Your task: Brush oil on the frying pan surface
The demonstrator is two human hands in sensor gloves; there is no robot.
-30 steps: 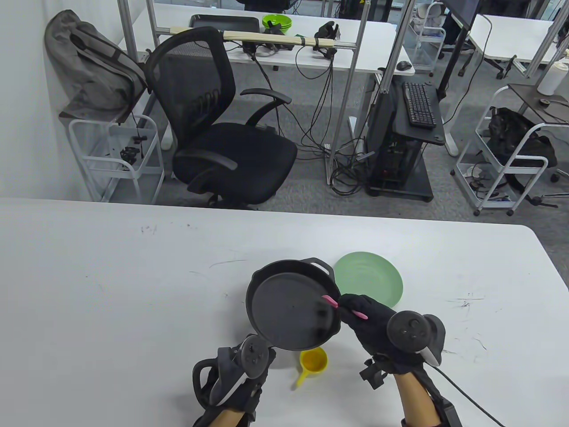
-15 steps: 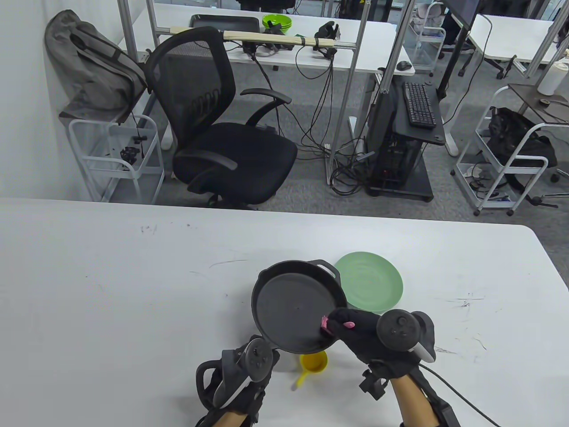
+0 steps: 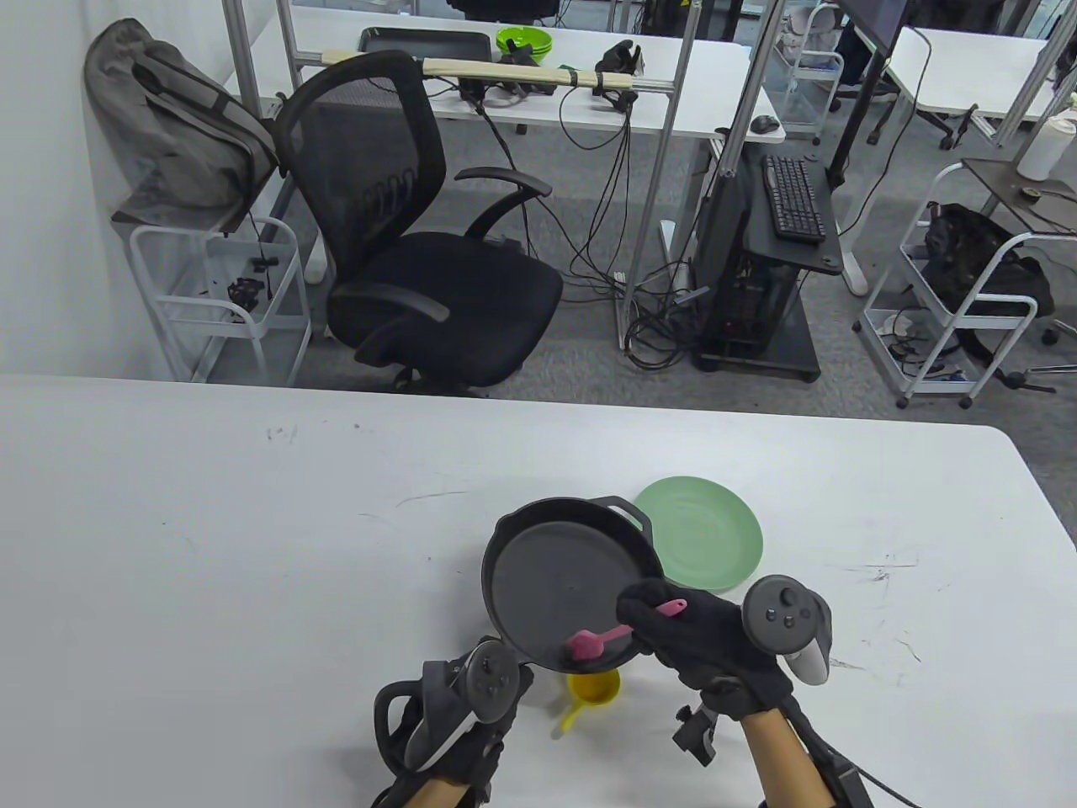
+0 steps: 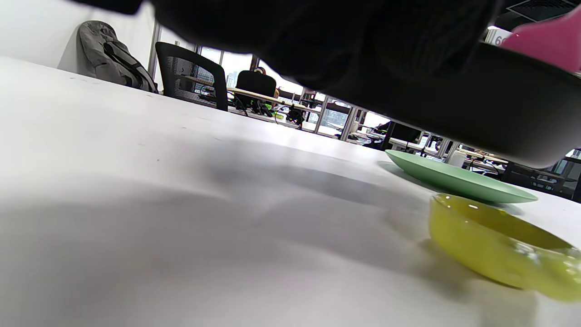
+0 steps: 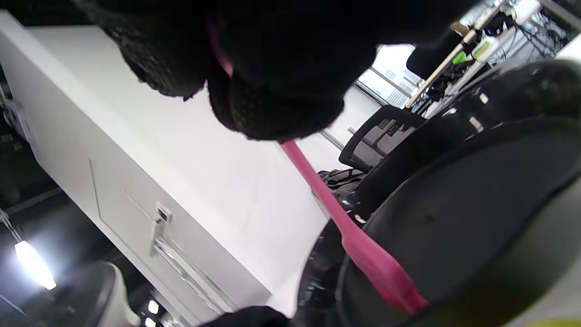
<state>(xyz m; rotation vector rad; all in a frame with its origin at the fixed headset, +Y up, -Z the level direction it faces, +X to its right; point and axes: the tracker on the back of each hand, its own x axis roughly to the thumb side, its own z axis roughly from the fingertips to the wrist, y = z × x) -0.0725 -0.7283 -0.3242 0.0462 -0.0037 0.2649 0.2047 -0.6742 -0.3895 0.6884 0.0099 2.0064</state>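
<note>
A black cast-iron frying pan (image 3: 559,581) is held tilted above the white table, its underside showing in the left wrist view (image 4: 476,109). My left hand (image 3: 471,707) grips its handle at the near edge. My right hand (image 3: 681,631) holds a pink silicone brush (image 3: 602,641), whose head lies on the pan's near rim. The brush also shows in the right wrist view (image 5: 358,245) against the pan (image 5: 476,213). A small yellow oil cup (image 3: 594,686) stands just below the pan; it also shows in the left wrist view (image 4: 494,245).
A green plate (image 3: 711,539) lies on the table right of the pan, also in the left wrist view (image 4: 454,179). The white table (image 3: 210,547) stretches left and far. A black office chair (image 3: 421,244) stands beyond its far edge.
My right hand has swept the brush from the pan's right side down to its near rim, the head now pointing left. The pan has shifted slightly right.
</note>
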